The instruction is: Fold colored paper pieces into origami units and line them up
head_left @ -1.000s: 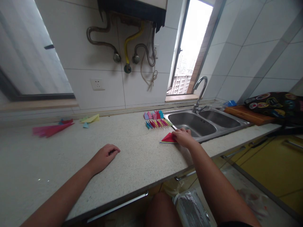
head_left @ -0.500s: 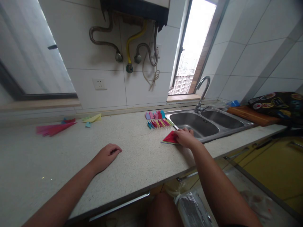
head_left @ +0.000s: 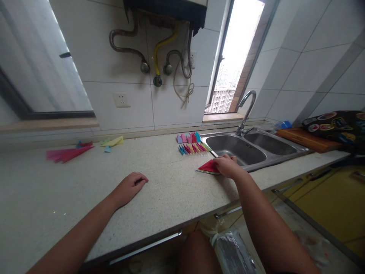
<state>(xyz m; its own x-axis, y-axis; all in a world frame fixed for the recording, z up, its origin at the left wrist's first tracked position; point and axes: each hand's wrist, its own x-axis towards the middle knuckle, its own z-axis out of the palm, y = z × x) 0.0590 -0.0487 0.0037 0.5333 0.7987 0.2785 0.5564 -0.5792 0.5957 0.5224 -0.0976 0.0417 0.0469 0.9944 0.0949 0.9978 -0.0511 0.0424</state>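
Note:
On the pale counter, my left hand rests with its fingers loosely curled in and nothing visible in them. My right hand is farther right, by the sink's front edge. Its fingers are closed on the right end of a flat, pointed stack of folded paper, red on top with lighter layers beneath. The fingertips are partly hidden. Beyond that hand, small folded paper pieces in several colours stand in a row, with a second row of folded pieces behind them.
A double steel sink with a tap lies at the right. Pink and red folded paper and yellow paper lie at the back left. A wooden board and a dark patterned bag sit at the far right.
The whole view has shifted slightly to the right in the picture. Both hands keep about the same place on the counter, the right one still at the red paper stack.

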